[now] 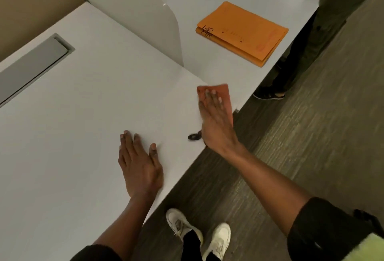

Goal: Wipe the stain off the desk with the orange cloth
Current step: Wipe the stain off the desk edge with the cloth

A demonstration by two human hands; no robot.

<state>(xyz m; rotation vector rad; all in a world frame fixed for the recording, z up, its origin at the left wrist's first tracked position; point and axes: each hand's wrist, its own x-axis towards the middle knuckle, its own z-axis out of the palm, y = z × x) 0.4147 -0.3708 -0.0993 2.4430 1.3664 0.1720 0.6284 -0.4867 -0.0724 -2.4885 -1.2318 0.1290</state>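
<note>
From the head camera, your right hand (215, 119) lay flat on the orange cloth (223, 92), fingers extended and close together, pressing it to the white desk (83, 105) near the front edge. A dark stain (194, 136) sat on the desk just beside your right wrist, partly hidden by it. Your left hand (140, 163) rested palm-down on the desk, fingers slightly spread. Orange envelopes (243, 32) lay on the neighbouring desk beyond a divider (145, 24).
</note>
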